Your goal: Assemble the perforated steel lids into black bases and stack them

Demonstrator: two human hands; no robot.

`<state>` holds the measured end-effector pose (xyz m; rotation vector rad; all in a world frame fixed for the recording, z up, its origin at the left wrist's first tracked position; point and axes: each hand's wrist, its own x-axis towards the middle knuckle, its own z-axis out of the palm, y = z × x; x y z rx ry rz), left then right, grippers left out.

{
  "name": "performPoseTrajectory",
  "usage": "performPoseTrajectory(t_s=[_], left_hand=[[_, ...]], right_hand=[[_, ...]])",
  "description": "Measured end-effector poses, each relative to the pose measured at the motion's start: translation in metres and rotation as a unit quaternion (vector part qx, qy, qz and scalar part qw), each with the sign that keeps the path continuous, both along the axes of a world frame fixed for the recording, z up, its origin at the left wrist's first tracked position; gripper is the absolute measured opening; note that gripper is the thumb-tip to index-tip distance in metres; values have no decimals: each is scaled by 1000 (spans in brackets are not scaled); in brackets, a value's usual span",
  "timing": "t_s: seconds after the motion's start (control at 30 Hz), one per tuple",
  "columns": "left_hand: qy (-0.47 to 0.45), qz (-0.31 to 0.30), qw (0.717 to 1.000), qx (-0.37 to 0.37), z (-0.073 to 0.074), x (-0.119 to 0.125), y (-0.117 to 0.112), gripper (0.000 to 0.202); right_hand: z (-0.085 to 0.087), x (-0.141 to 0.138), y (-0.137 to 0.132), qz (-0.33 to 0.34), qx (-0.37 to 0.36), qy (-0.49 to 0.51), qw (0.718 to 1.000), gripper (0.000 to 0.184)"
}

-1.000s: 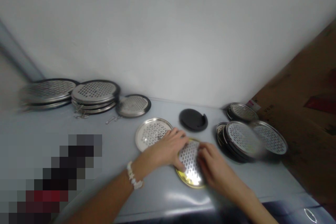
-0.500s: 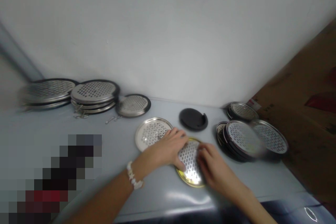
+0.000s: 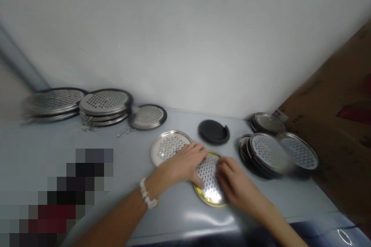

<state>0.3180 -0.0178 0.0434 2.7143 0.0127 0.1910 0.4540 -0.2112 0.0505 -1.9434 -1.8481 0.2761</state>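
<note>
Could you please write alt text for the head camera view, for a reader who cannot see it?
The left hand, with a white beaded bracelet, and the right hand rest on a perforated metal disc with a gold rim on a grey table. Stacks of similar perforated discs lie near the wall, beside a black round piece.

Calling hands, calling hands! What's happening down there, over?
Left hand, right hand on gold-rimmed disc. Steel disc beside left hand.

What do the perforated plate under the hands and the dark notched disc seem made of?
The perforated plate looks like polished steel: strong glare, gold-coloured rim, perhaps plated. The dark notched disc looks like matte rubber or plastic: no shine, cannot tell which.
</note>
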Motion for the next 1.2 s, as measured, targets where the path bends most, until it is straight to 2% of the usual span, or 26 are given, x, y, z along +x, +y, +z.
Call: performPoseTrajectory(t_s=[0.1, 0.17, 0.3, 0.4, 0.53, 0.7, 0.93, 1.07, 1.2], left_hand=[[-5, -5, 1000, -16, 2, -1, 2, 64], [-2, -2, 999, -33, 5, 0, 2, 58], [-18, 34, 999, -21, 6, 5, 0, 15], [-44, 61, 997, -1, -1, 10, 0, 23], [-57, 89, 994, -39, -9, 14, 1, 21], [-66, 120, 989, -62, -8, 13, 1, 19], [-61, 111, 990, -62, -6, 14, 5, 16], [-59, 107, 990, -63, -6, 13, 6, 16], [-54, 111, 990, -63, -4, 12, 4, 16]], right_hand=[[2, 1, -1, 3, -2, 9, 1000, 13], [1, 2, -1, 2, 0, 15, 1000, 13], [-1, 2, -2, -1, 5, 18, 1000, 12], [-3, 1, -2, -3, 8, -2, 1000, 11], [-3, -2, -2, 1, 10, -21, 1000, 12], [-5, -2, -2, -4, 8, -5, 1000, 11], [2, -2, -3, -16, 14, 53, 998, 8], [3, 1, -11, -9, 10, 84, 996, 24], [-7, 8, -24, -62, 3, 101, 993, 40]])
